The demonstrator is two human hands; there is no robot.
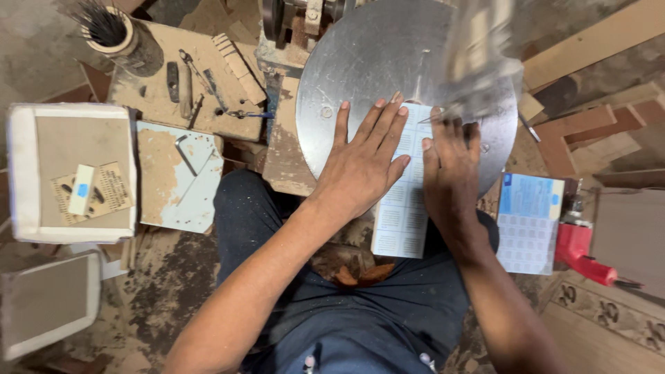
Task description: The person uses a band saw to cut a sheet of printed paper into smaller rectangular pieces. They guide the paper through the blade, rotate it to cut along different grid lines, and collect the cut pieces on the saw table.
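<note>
My left hand (360, 163) lies flat, fingers spread, pinning the sheet (405, 187) on the disc (374, 62); my right hand (449, 173) presses its near-right edge. I'd keep pressure even, fingertips clear of the blurred tool (478, 55).

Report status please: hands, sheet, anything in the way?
Left hand flat on printed sheet. Right hand pressing beside it. Sheet on round metal plate. Blurred tool above right hand.

Blurred beyond reading at one o'clock, the machine head (480, 52) smears over the round metal table (360, 62). The right hand (450, 173) hides its fingertips beneath it. The left hand (360, 166) covers part of the patterned sheet (405, 208).
</note>
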